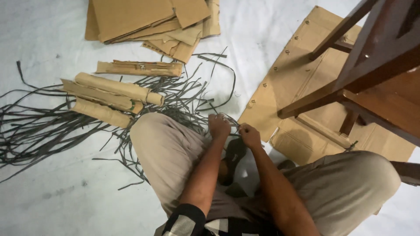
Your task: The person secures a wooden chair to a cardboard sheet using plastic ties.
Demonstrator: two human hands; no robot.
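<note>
Your forearms rise from the bottom edge between your bent knees, both in tan trousers; your left hand (218, 126) is closed around the near ends of the dark strips (52, 126), and your right hand (249, 134) pinches the same strands just beside it. Those strips, too many to count, fan out leftward across the white floor (65, 196), long axes running roughly left to right, with a few curling upward past your hands; three rolled cardboard bundles (111, 94) lie on them, pointing left to right; one stack of flat cardboard (148, 22) sits at the top edge. Open floor lies lower left; on the right, a wooden chair (372, 74) over a flattened carton (302, 78) hems you in.
</note>
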